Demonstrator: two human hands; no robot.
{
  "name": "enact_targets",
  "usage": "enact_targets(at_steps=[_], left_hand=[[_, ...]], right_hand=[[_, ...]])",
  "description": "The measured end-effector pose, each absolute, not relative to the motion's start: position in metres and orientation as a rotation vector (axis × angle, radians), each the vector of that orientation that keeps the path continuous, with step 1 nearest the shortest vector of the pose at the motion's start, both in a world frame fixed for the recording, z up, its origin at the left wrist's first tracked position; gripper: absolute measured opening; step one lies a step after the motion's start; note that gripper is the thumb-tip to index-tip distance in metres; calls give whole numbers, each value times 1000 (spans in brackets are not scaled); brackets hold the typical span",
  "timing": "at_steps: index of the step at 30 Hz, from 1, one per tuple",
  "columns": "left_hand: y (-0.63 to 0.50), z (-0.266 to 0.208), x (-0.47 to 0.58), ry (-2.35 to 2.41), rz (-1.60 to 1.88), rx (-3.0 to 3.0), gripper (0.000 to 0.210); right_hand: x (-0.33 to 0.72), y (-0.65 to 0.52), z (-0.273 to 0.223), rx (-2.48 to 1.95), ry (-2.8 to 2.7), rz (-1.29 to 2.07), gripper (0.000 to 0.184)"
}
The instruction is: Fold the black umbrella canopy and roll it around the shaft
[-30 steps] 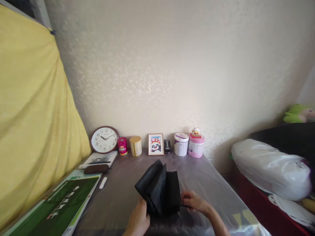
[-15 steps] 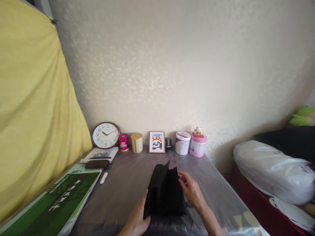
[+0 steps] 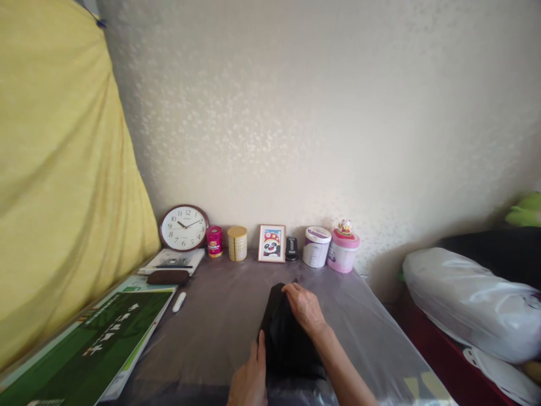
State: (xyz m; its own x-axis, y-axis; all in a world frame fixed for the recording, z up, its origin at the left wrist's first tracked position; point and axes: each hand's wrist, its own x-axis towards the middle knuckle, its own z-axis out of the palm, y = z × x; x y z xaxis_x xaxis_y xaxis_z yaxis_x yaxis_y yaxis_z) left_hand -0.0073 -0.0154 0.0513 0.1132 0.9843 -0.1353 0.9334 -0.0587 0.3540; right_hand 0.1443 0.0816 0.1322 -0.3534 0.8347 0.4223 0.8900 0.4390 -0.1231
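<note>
A soft black bag (image 3: 287,349), seemingly of cloth, lies at the near middle of the table with its sides slightly puffed. Along its left edge, my left hand (image 3: 251,369) grips it, with the thumb or a finger against the side. My right hand (image 3: 305,307) pinches the bag's far top edge, fingers pressed together, and the forearm crosses over its right part. Whatever may be inside the bag is hidden.
A plastic-covered grey table (image 3: 211,332) bears a green book (image 3: 105,344), a brown case (image 3: 168,277) and a small white object (image 3: 179,302) at left. Along the wall stand a clock (image 3: 185,227), several tins and tubs, and a panda picture frame (image 3: 271,243).
My right hand has moved left and away from me, from the bag's right side to its far top edge. The raised flaps have come together and the bag looks narrower.
</note>
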Motion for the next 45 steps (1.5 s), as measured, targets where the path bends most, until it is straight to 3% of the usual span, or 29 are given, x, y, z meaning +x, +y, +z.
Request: enact_targets(at_steps=[9, 16, 22, 27, 33, 41, 45], left_hand=[[-17, 55, 2, 1907, -44, 2126, 73], [-17, 31, -10, 1941, 68, 2194, 76], [-14, 32, -23, 1833, 313, 2348, 59], [2, 27, -13, 1740, 300, 2416, 86], [7, 25, -4, 1767, 72, 2308, 90], [4, 35, -4, 1765, 46, 2277, 86], [5, 21, -5, 1772, 109, 2330, 84]], right_hand=[[108, 102, 84, -1381, -2265, -71, 21], [97, 110, 49, -1382, -2222, -31, 17], [95, 111, 46, -1352, -2206, -8, 13], [96, 111, 45, -1311, -2204, 4, 15], [102, 122, 42, -1283, -2158, 12, 21], [132, 162, 45, -1502, -2055, -5, 24], [132, 134, 52, -1266, -2048, 41, 24]])
